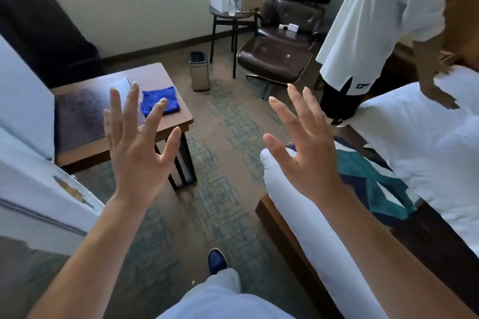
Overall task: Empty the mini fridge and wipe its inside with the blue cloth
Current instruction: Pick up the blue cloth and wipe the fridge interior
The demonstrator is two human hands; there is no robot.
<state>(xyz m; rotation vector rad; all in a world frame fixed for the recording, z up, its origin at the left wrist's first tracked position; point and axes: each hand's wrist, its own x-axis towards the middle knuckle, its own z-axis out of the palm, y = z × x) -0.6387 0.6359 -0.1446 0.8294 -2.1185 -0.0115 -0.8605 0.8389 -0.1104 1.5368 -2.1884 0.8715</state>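
Both of my hands are raised in front of me with fingers spread and nothing in them. My left hand [137, 142] hovers in front of the wooden side table [171, 124]; my right hand [308, 147] is held over the bed's corner. The blue cloth [155, 98] lies folded and flat on the side table, partly behind my left fingers. A white appliance [33, 189] with a sticker fills the left edge; I cannot tell whether it is the mini fridge.
A bed [427, 142] with white bedding runs along the right. Another person in a white shirt [375, 21] leans over it. Ahead stand a small bin [199, 72], a round table [233, 14] holding bottles and a box, and a brown leather chair [285, 44]. Patterned carpet lies between.
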